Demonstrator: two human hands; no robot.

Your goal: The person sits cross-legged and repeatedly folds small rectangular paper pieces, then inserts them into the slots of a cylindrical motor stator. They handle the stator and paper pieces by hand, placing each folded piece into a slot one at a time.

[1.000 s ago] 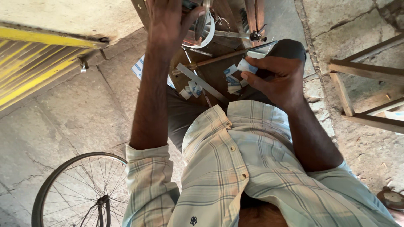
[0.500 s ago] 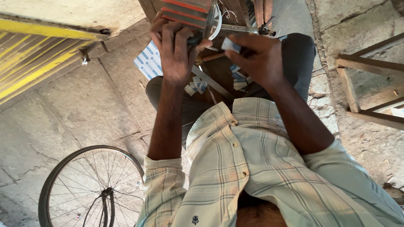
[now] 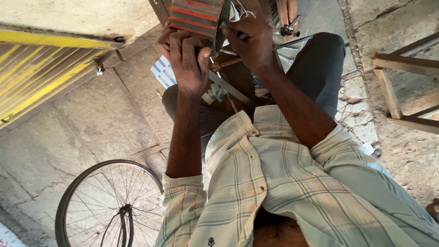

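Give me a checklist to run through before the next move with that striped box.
1. Left hand wrapped firmly around the red-and-grey striped box: ok.
2. Right hand at the box's edge: ok. What its fingers pinch: cannot tell.
3. Metal rod by the right wrist, free of the hand: cannot tell.
4. Blue-and-white packets lie loose under the hands and may be in the way: not ok.
5. Bicycle wheel apart from both arms: ok.

Cycle repair workshop, bicycle wheel (image 3: pixel 107 206), concrete floor (image 3: pixel 91 123)
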